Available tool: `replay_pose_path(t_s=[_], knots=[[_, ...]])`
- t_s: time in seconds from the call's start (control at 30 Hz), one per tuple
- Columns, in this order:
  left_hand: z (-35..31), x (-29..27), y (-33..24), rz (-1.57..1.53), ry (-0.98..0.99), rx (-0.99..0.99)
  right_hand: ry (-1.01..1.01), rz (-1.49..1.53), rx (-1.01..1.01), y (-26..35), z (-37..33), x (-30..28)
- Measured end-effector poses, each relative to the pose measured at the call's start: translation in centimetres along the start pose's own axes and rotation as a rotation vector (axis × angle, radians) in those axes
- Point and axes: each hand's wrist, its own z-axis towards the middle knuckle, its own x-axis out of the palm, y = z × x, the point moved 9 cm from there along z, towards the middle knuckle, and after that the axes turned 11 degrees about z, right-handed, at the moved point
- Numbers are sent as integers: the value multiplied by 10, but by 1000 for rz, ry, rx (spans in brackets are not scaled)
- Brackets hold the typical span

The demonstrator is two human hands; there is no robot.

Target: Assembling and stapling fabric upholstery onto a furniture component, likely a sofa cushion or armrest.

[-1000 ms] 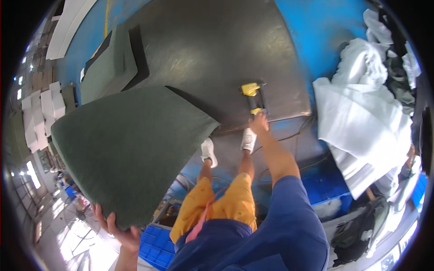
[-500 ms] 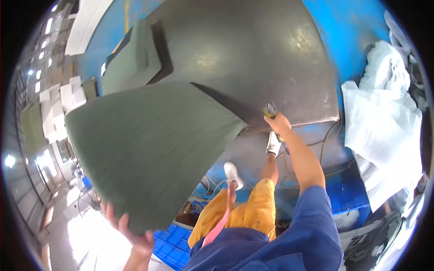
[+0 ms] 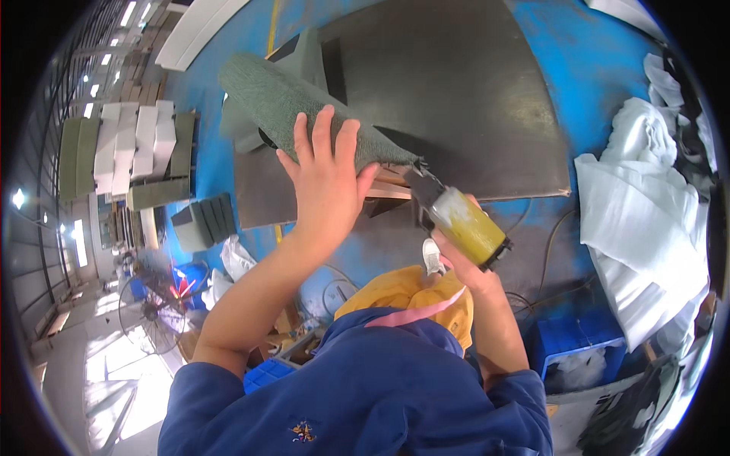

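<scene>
The fingers of the left hand (image 3: 323, 182) are spread over dark green fabric (image 3: 266, 95), their tips resting on it and the thumb set apart near its lower edge. The fingers of the right hand (image 3: 462, 258) wrap the grip of a yellow tool (image 3: 470, 226), mostly hidden behind its body, so whether one presses a trigger cannot be told. The tool's dark nose lies at the frayed corner (image 3: 417, 162) of the fabric, though touching or just apart is unclear. The green-covered piece stands tilted at the near left part of a dark work surface (image 3: 456, 91), between the person and a second grey-green piece (image 3: 308, 57). The covering looks partly done: fabric spans the face under the left hand, while bare wooden framing (image 3: 389, 188) shows below its edge beside the tool, and the loose threads at the corner suggest that this end is unfinished. How the far side stands is hidden. Further out, white sheeting (image 3: 639, 197) lies heaped at the right, near a blue crate (image 3: 578, 330).
</scene>
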Motion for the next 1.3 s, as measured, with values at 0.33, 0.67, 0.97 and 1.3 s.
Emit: replay_pose_path(t_s=[0.33, 0.67, 0.97, 1.3], knots=[[-7, 11, 3, 15, 67, 15, -4, -48, -71, -13, 18, 42], [-1, 7, 6, 5, 153, 75, 103, -104, -169, -24, 21, 46], [-25, 10, 30, -242, 296, 322, 87, -63, -150, -14, 18, 49], [-19, 4, 30, -286, 408, 368, 90, -44, -103, -20, 10, 60]])
